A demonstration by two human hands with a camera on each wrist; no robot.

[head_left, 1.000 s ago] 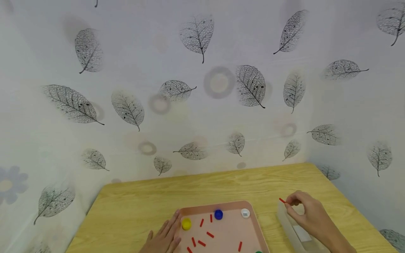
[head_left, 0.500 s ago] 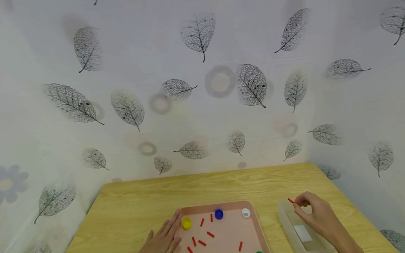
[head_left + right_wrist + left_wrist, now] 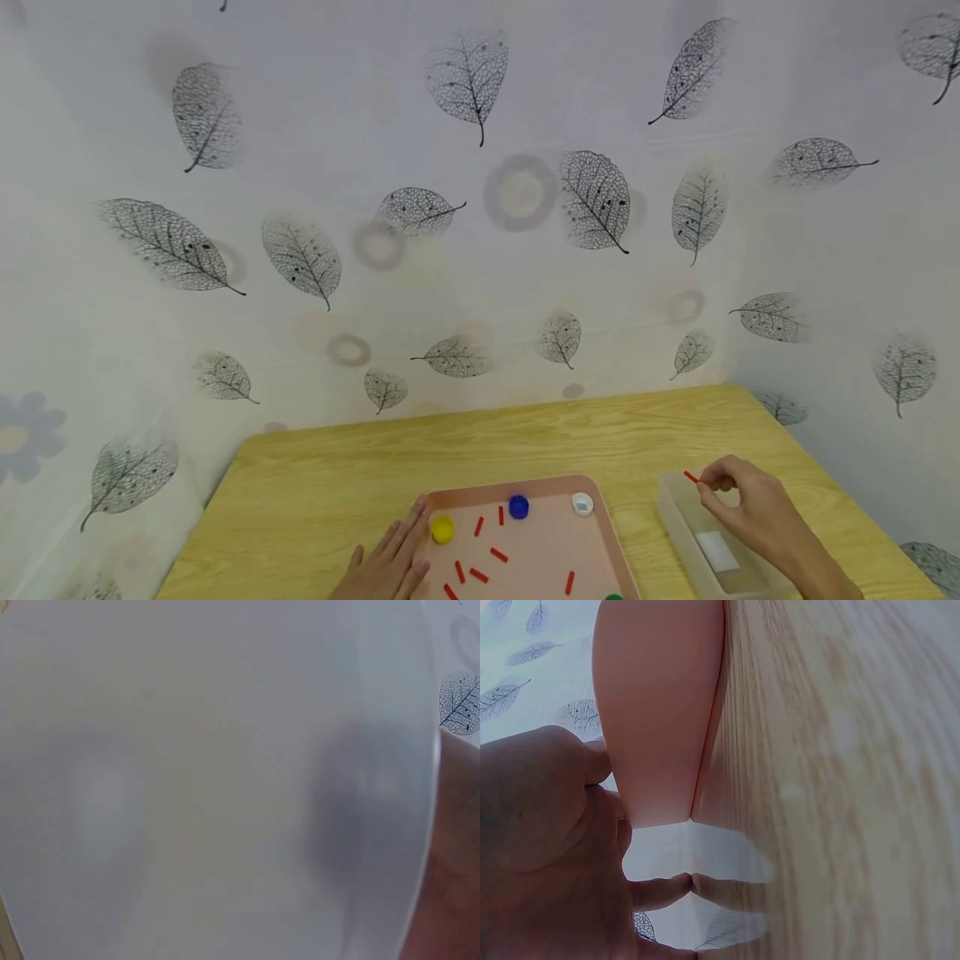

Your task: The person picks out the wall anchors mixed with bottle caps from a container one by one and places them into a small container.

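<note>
My right hand [image 3: 750, 504] pinches a small red stick [image 3: 691, 477] between thumb and forefinger, over a translucent white box [image 3: 678, 533]. Inside that box lies a white rectangle [image 3: 717, 552]. In the right wrist view the box wall [image 3: 225, 780] fills most of the picture and hides the fingertips. My left hand [image 3: 386, 558] rests with straight fingers against the left edge of a pink tray [image 3: 536, 550]. The left wrist view shows the left hand [image 3: 547, 840] beside the tray's outer wall [image 3: 660, 712], some fingertips down on the table.
Several red sticks [image 3: 498, 555] lie scattered in the tray. Around its sides are a yellow cap [image 3: 442, 530], a blue cap [image 3: 518, 507], a white cap [image 3: 582, 504] and a green piece [image 3: 615, 597]. The wooden table [image 3: 337, 467] meets leaf-patterned walls [image 3: 480, 275] behind.
My right hand has moved a little to the right with the red stick, further over the box, then nearly stopped. The left hand stays at the tray's edge.
</note>
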